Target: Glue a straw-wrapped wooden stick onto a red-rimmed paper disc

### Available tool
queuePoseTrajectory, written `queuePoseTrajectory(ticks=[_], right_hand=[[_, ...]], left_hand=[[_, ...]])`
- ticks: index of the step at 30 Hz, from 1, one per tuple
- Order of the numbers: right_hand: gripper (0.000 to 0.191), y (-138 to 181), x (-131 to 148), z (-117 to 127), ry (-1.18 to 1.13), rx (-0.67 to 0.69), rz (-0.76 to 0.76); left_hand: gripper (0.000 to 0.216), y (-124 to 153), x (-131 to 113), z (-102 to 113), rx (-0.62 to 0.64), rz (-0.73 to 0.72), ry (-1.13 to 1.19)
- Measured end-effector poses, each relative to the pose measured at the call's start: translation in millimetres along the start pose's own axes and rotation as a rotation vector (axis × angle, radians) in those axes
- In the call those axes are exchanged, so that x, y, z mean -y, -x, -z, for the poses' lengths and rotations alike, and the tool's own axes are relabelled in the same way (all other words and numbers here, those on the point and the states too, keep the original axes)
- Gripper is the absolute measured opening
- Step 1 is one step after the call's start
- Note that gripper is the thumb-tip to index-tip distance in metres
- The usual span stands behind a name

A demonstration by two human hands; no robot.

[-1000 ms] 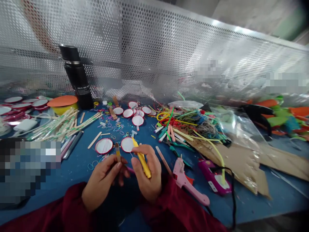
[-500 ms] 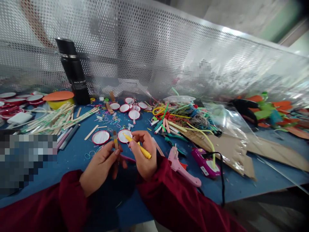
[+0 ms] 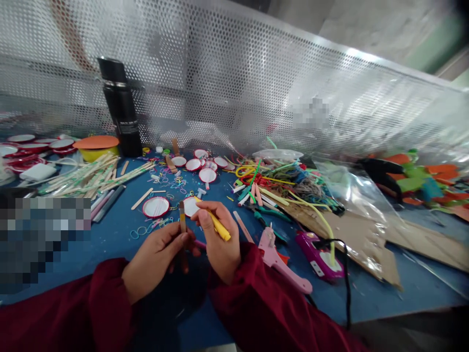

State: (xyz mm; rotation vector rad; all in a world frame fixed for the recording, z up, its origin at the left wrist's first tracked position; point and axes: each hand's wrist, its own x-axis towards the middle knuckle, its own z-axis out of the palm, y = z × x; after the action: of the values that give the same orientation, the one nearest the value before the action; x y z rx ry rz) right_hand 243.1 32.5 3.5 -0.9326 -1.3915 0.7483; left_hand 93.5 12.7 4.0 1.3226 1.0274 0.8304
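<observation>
My left hand (image 3: 156, 259) pinches a brown craft stick (image 3: 182, 215) upright between thumb and fingers; a yellow patch shows on its upper part. A yellow marker pen (image 3: 219, 227) is gripped in my right hand (image 3: 222, 252), its tip end pointing up and left, close beside the stick. Whether the tip touches anything is not clear. A purple slim piece (image 3: 199, 243) shows between the hands, partly covered by fingers. Just beyond them lie two white discs with red rims, a left disc (image 3: 156, 207) and a right disc (image 3: 189, 207) partly hidden by my right hand.
A black bottle (image 3: 122, 112) stands by the perforated metal screen (image 3: 234, 73). Paper-wrapped sticks (image 3: 91, 178) lie left. Rightward are a pink glue gun (image 3: 273, 254), green-handled pliers (image 3: 271, 215), a purple device (image 3: 318, 256) with a black cord, tangled yarn (image 3: 296, 178) and cardboard (image 3: 361, 234).
The view has shifted slightly, so the table things appear a little further right. My right hand has turned a little and the marker's tip sits nearer the stick. Both hands keep their holds.
</observation>
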Motion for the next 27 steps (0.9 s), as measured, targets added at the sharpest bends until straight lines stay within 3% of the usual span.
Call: queuePoseTrajectory(ticks=[4, 14, 27], right_hand=[[0.03, 3.0, 5.4, 1.3, 0.013, -0.015, 0.04], [0.003, 8.1, 10.6, -0.1, 0.179, -0.052, 0.076], [0.015, 5.3, 9.3, -1.9, 0.272, -0.013, 0.081]], left_hand=[[0.04, 4.1, -0.9, -3.3, -0.007, 0.013, 0.049], [0.039, 3.4, 5.2, -7.7, -0.036, -0.001, 0.025], [0.035, 4.2, 9.9, -7.7, -0.03, -0.072, -0.073]])
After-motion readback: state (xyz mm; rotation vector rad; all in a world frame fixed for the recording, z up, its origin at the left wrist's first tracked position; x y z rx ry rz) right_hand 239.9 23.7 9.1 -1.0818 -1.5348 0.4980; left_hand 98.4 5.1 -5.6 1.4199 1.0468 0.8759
